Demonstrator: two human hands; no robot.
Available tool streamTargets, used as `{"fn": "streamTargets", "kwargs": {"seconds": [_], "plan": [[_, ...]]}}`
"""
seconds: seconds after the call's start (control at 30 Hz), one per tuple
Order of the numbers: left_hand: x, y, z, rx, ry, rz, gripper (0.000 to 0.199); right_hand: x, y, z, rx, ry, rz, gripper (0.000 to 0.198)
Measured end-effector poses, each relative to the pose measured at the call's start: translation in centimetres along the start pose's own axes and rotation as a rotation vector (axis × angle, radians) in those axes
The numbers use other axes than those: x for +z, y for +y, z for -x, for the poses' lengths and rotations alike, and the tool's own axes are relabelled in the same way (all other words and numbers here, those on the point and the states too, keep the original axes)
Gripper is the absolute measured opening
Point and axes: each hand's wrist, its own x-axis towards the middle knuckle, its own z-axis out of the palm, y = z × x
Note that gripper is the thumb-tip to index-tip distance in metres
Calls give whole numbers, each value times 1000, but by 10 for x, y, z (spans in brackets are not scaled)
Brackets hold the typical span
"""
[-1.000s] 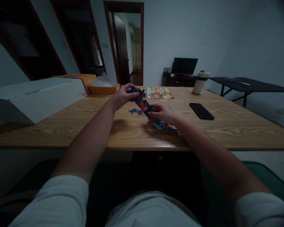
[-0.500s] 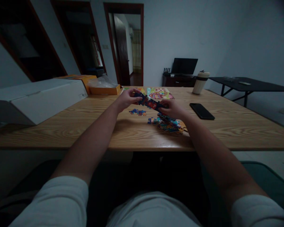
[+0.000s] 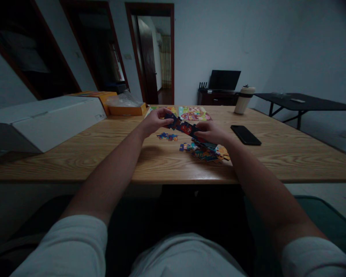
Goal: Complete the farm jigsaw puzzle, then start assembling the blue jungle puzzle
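My left hand point(image 3: 156, 120) pinches the upper left end of a dark blue strip of joined puzzle pieces point(image 3: 186, 128) with red on it. At its lower right end, my right hand point(image 3: 210, 133) grips the same strip, fingers closed. The strip is held tilted above the table. Below my right hand lies a heap of loose puzzle pieces point(image 3: 205, 154), partly hidden by that hand. A small cluster of blue and orange pieces point(image 3: 167, 136) lies on the wood beneath the strip. Behind the hands, a colourful picture sheet point(image 3: 196, 113) lies flat.
On the wooden table point(image 3: 103, 165), a white box point(image 3: 57, 119) and an orange open box point(image 3: 127, 110) with clear plastic stand left. A black phone point(image 3: 245, 135) and a cream tumbler point(image 3: 243, 100) are right. A black folding table point(image 3: 308, 102) stands beyond.
Both hands keep their hold on the strip, which stays almost in the same place. My right hand has shifted very slightly at its end.
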Motion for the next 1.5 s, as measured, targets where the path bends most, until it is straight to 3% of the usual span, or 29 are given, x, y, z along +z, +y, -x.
{"fn": "streamTargets", "kwargs": {"seconds": [0.13, 0.37, 0.63, 0.83, 1.17, 1.5], "plan": [[0, 0, 0, -10, -46, 5, 32, 1, 2, -1, -18, -36, 4, 14], [0, -4, -1, -8, -7, -37, 30, 2, 0, -2, -57, 58, 116, 13], [4, -3, 0, 2, -21, -16, 33, 3, 3, -2, -11, -16, -63, 13], [4, -2, 1, -22, -44, -39, 32, 3, 2, -3, 27, -19, -21, 11], [4, -3, 0, -35, -22, -32, 32, 6, 8, -6, -108, 101, 130, 14], [6, -2, 1, -30, -25, -22, 32, 6, 9, -6, 62, 76, -32, 19]]}}
